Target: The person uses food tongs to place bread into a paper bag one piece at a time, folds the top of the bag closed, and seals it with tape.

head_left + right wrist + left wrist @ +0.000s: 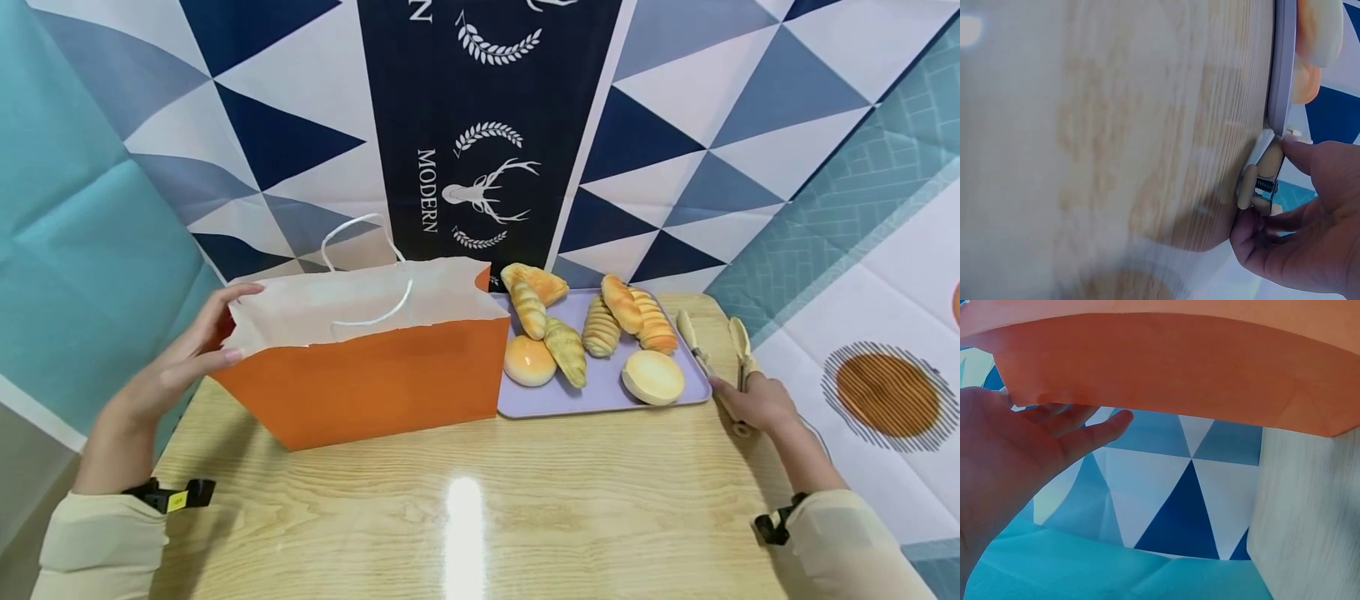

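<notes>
An orange paper bag with a white inside and white cord handles stands with its mouth upward on the left of the table. My left hand is at its left end, fingers spread along the rim, thumb close to the near corner. The left wrist view shows that hand with fingers stretched out against the orange side. Over at the right, my right hand grips a pair of food tongs with beige tips. In the right wrist view, thumb and fingers lie on either side of the tongs' spring end.
Between the bag and the tongs sits a lilac tray of bread pieces, among them a round bun, a pale round bread and several rolls. A patterned cloth wall rises behind the wooden table.
</notes>
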Motion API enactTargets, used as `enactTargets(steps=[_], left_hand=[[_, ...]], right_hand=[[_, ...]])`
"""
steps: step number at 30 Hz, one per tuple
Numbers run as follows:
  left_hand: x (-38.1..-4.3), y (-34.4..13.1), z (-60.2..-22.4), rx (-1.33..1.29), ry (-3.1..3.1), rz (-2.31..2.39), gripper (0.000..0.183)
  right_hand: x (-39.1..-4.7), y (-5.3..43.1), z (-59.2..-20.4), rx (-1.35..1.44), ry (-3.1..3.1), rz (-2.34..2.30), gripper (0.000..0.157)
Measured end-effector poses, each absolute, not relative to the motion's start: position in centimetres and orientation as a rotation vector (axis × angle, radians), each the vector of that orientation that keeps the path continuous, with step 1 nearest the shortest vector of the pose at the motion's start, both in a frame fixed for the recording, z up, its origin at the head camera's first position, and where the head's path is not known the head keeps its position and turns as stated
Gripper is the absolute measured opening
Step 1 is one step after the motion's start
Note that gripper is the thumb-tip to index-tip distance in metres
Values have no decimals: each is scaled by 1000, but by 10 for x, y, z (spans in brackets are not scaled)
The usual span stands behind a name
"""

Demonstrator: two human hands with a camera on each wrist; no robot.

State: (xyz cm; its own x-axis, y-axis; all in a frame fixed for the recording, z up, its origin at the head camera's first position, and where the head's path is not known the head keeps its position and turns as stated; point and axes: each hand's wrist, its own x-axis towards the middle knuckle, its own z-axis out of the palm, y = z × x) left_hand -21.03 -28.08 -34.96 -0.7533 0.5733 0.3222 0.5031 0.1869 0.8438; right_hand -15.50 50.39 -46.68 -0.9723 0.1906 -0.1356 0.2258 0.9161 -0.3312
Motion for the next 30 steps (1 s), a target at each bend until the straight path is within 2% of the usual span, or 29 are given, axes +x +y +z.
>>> enactTargets(steps=[6,25,30], left_hand=[[-209,-282,-347,1044,2350,1623,72],[-210,-281,-350,1157,2306,1640,71],[-209,-280,-349,1163,2305,1646,72]], right_hand=[[-148,508,-463,324,2956,-512,67],[-95,508,-465,314,2981,-451,57],[-97,506,-466,335,3002,-387,68]])
